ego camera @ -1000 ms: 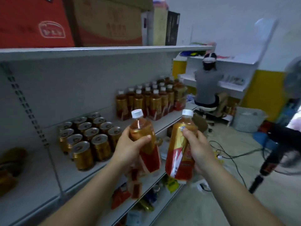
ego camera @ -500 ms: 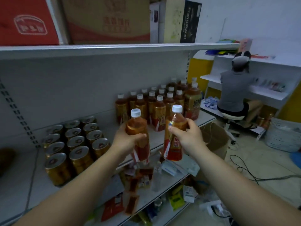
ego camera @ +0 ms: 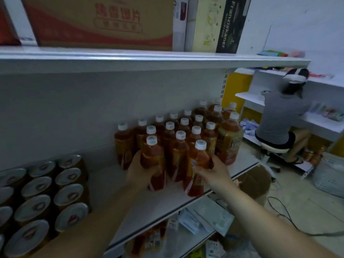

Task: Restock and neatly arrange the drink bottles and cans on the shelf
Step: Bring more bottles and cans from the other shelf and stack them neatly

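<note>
**As Stock Reaches the Front Row**

While my left hand (ego camera: 140, 174) wraps its fingers round one amber tea bottle (ego camera: 153, 159), my right hand (ego camera: 214, 174) grips a second tea bottle (ego camera: 198, 162) by the body. Both are white-capped, slightly tilted, and sit at the front of the bottle block (ego camera: 178, 146) on the middle shelf (ego camera: 158, 203), the second at the front lip. Whether their bases rest on the board, I cannot tell. Right of the block stands a larger bottle (ego camera: 229, 140). Well to the left stand gold cans (ego camera: 42, 192) in rows. Overhead sit cartons (ego camera: 104, 23). Beyond, a seated person (ego camera: 283, 118) faces another rack.
</note>
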The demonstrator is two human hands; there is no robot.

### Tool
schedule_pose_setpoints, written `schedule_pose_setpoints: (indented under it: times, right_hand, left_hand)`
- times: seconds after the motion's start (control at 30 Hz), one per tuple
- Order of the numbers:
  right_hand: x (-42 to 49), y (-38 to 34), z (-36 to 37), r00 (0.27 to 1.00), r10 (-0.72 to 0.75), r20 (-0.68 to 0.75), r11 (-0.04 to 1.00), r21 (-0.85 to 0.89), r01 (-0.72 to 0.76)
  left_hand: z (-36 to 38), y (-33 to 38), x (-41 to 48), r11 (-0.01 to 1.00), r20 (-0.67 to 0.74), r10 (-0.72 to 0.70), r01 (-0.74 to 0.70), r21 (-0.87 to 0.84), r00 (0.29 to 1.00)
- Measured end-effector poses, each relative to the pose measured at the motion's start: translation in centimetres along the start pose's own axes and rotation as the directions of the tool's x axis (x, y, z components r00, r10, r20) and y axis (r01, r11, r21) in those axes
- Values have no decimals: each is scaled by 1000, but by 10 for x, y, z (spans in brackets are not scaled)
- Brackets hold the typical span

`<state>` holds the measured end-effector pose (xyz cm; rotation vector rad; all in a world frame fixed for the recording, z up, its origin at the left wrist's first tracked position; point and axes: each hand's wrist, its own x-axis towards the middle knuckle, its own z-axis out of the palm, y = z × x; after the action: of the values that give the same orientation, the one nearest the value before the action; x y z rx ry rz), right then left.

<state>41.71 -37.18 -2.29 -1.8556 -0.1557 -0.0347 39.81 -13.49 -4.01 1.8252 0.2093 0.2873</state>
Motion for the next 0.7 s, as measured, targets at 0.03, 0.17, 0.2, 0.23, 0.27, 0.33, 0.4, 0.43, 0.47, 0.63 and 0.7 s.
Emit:
schedule_pose_setpoints:
  times: [0.03, 0.17, 0.2, 0.23, 0.27, 0.33, 0.4, 0.43, 0.47, 0.63, 0.7]
  right_hand:
    - [4, 5, 1, 999, -18, 27, 1000, -4, 18]
    - [12, 26, 7, 994, -81, 73, 988, -123, 89]
    - [16, 30, 5, 992, -89, 85, 987, -125, 99]
    - [19, 33, 3, 990, -97, 104, 988, -109, 108]
    - [23, 36, -1, 986, -108, 124, 988, -98, 120]
    - [29, 41, -9, 979, -150, 135, 980, -108, 165]
    - [35, 45, -19, 977, -177, 122, 971, -138, 193]
    - [37, 47, -24, 976, -180, 121, 971, -139, 197]
    - [41, 50, -30, 976, -182, 124, 970, -138, 198]
    - [57, 59, -59, 977, -200, 78, 968, -137, 210]
    - [62, 62, -68, 978, -204, 47, 967, -145, 208]
  left_hand:
    - [2, -5, 1, 1000, 34, 5, -5, 2, 999]
    - [20, -27, -1, 999, 28, -52, 52, 1, 998]
    - [25, -30, 0, 998, 9, -57, 57, -1, 998]
    - [29, -31, 1, 999, 1, -51, 51, 7, 999]
    - [33, -32, 0, 999, -3, -37, 37, 16, 999]
    - [39, -31, -4, 1000, -27, -3, 3, 10, 1000]
    - [45, -32, -8, 1000, -71, 14, -13, 16, 997]
    - [47, -31, -9, 1000, -102, -5, 7, 18, 995]
    - [49, -29, -8, 999, -135, -34, 36, 14, 990]
    - [60, -16, -5, 994, -201, -76, 91, 64, 977]
    - [63, -5, -10, 995, -238, -60, 77, 63, 969]
